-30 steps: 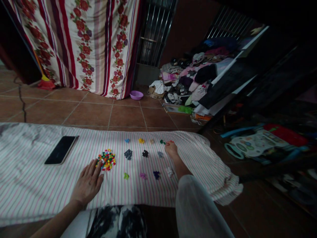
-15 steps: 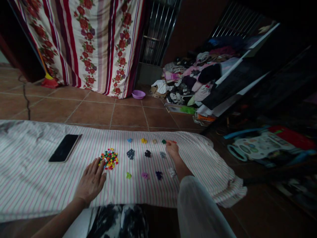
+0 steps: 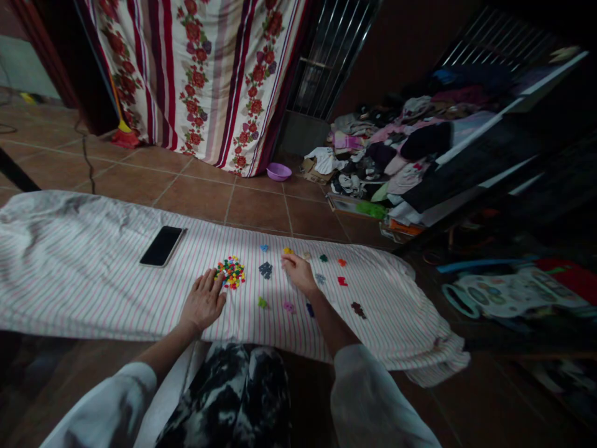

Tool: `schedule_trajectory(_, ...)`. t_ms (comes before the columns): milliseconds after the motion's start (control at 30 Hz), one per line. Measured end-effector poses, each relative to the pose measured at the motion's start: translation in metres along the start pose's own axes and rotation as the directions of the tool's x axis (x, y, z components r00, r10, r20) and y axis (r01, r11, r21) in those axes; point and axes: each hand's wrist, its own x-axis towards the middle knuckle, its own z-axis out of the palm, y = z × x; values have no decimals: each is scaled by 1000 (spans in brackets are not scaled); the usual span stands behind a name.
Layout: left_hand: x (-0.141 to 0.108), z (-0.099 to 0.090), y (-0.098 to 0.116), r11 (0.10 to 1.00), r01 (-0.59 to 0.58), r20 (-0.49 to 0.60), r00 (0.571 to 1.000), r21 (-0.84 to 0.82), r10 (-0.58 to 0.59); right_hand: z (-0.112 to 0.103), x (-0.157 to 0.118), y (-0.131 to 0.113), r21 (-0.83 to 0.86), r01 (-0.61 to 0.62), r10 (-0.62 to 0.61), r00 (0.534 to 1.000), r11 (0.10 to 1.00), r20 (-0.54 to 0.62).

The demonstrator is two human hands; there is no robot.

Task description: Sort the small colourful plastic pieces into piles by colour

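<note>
A heap of small mixed-colour pieces lies on the striped cloth. My left hand rests flat beside it, fingers spread, fingertips touching its left edge. My right hand is closed, fingers curled, just below the yellow pieces; whatever it may hold is too small to make out. Around it sit little single-colour groups: dark grey, blue, green, orange, red, light green, pink and brown. My right forearm partly covers the dark purple group.
A black phone lies on the cloth to the left. Beyond the far edge are a tiled floor, a purple basin, a floral curtain and a pile of clothes. My knees are below the near edge.
My right hand has moved left, from beside the green pieces to near the yellow ones, uncovering the orange, red and brown groups. The camera view has shifted. My left hand stays by the heap.
</note>
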Motion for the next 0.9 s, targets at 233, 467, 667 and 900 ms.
schedule_trajectory(233, -1, 3, 0, 997, 33, -24, 999, -68, -35, 89, -39, -48, 1, 124, -122, 980, 992, 156)
schedule_trajectory(467, 0, -2, 0, 997, 32, -13, 999, -74, -33, 136, -67, -59, -170, 20, -34, 996, 985, -78)
schedule_trajectory(667, 0, -4, 1, 996, 17, -19, 1000, -84, -19, 145, -84, -63, -184, 110, -135, 982, 977, -130)
schedule_trajectory(900, 1, -5, 1, 997, 9, -26, 1000, -75, -11, 151, -87, -55, -131, 121, -149, 963, 984, -227)
